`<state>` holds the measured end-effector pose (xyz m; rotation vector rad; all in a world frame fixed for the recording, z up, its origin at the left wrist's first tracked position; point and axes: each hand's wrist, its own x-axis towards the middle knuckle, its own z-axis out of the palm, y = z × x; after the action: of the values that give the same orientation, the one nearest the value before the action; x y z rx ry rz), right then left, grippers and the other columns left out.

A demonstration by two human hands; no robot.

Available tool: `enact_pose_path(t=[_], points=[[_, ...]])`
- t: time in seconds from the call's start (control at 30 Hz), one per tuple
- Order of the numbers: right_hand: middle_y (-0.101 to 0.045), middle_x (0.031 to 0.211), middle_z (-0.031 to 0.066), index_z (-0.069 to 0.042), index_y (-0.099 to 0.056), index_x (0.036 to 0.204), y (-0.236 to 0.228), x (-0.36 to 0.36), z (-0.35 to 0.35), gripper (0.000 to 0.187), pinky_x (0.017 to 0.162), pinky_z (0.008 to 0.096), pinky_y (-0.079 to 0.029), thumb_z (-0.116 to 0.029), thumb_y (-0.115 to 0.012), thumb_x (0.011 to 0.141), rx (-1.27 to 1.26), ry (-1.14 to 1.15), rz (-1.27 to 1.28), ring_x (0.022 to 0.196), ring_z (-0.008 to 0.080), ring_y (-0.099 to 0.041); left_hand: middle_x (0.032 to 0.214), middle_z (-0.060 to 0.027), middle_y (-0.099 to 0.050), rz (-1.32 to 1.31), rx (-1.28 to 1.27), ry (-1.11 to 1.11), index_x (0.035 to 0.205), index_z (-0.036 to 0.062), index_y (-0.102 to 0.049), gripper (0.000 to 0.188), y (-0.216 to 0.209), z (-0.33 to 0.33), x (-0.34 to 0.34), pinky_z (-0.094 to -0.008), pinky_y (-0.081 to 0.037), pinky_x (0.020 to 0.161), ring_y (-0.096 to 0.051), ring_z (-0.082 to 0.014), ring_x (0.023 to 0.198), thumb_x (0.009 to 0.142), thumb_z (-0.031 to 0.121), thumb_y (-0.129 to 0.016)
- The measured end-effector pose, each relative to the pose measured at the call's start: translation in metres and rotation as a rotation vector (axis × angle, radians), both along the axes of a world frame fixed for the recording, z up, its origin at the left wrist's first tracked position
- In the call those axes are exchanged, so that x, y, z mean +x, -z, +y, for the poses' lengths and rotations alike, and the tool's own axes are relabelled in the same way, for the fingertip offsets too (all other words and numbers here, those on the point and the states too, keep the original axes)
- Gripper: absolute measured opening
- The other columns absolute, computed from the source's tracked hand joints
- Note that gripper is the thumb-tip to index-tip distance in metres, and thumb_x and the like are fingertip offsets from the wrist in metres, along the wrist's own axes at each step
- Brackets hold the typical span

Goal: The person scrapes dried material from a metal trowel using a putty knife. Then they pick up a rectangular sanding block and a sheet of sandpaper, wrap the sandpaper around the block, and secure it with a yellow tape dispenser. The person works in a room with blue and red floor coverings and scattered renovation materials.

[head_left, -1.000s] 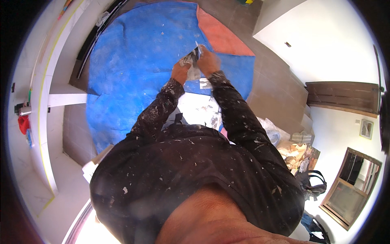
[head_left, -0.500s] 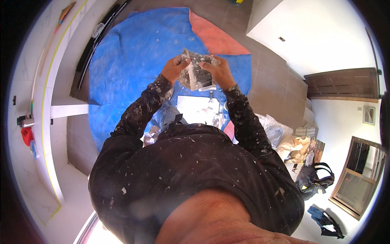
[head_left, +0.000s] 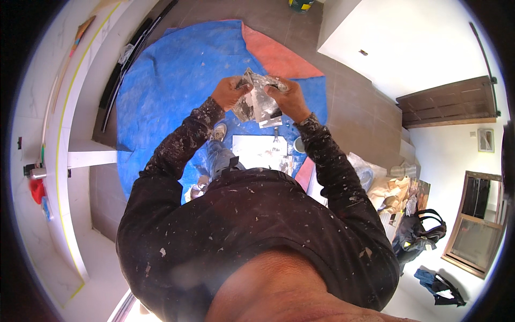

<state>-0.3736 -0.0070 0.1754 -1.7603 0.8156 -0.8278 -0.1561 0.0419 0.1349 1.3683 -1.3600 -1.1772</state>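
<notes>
Floor [head_left: 354, 115]: brown tiles, with a blue tarp [head_left: 171, 80] spread over them, its far right corner showing red.
Spattered sheet [head_left: 264, 102]: held up before us over the tarp, creased near its middle, grey and tan with dark and white patches.
Left hand [head_left: 230, 93]: thumb and fingers clamped on the sheet's left side.
Right hand [head_left: 289, 100]: clamped likewise on the right side, near the left hand but apart from it.
White panel [head_left: 249, 144]: on the tarp nearer us, beside a round container [head_left: 299, 144].
Labels: we see yellow patches on the green bucket [head_left: 301, 5] and the black bag [head_left: 421, 236]; any lettering is too small for us to read.
</notes>
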Motion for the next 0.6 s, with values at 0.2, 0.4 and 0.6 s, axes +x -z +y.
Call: enact_pose_path(t=[0.2,0.4,0.6], points=[[-0.071,0.091,0.008,0.006,-0.068,0.11,-0.007,-0.013,-0.03,0.03,0.071,0.0297,-0.052,-0.016,-0.068,0.089,-0.045,-0.104,0.046,0.079,0.0105,-0.062,0.086,0.0017,-0.063,-0.055,0.048,0.139,0.107,0.0024,-0.067,0.043,0.01,-0.017,0.011,-0.0306,-0.048,0.069,-0.056,-0.0096,0.08,0.093,0.043,-0.068],[-0.07,0.096,0.0067,0.005,-0.066,0.109,0.029,-0.021,-0.012,0.03,0.074,0.0287,-0.055,-0.013,-0.073,0.086,0.213,0.138,-0.244,0.082,0.0129,-0.067,0.114,-0.0086,-0.067,0.938,0.105,-0.191,0.123,0.008,-0.056,0.038,0.002,-0.005,-0.006,-0.0374,-0.058,0.088,-0.067,-0.0223,0.104,0.097,0.035,-0.064],[-0.07,0.097,0.0071,0.005,-0.067,0.108,0.007,-0.01,0.006,0.029,0.073,0.0278,-0.055,-0.012,-0.073,0.085,0.499,0.146,-0.36,0.081,0.0134,-0.066,0.113,-0.0053,-0.067,0.75,0.024,-0.193,0.119,0.0061,-0.06,0.034,0.023,0.009,-0.032,-0.0323,-0.058,0.081,-0.067,-0.0165,0.102,0.089,0.011,-0.074]])
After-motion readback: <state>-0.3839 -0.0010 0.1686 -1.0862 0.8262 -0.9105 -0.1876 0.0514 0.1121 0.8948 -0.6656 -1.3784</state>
